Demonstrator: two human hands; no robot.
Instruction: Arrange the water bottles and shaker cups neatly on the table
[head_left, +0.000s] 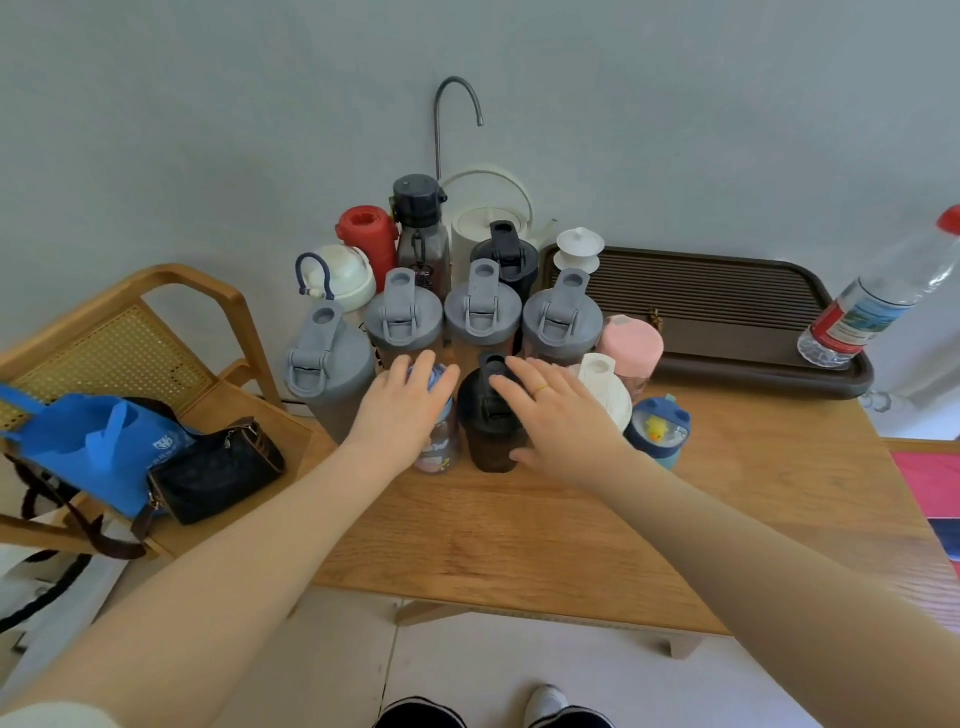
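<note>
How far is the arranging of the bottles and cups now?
Mostly done: the grey shaker cups stand in a row. In hand: left hand grips the patterned bottle, right hand rests on the black shaker. Left: the clear bottle on the tray.

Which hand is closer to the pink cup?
Right. The right hand rests on the black shaker, just left of the pink cup. The left hand grips the patterned bottle, farther left, beyond the black shaker.

Soft, even daylight, faint shadows, mild overall blur, and strong wide-angle bending at the edges.
</note>
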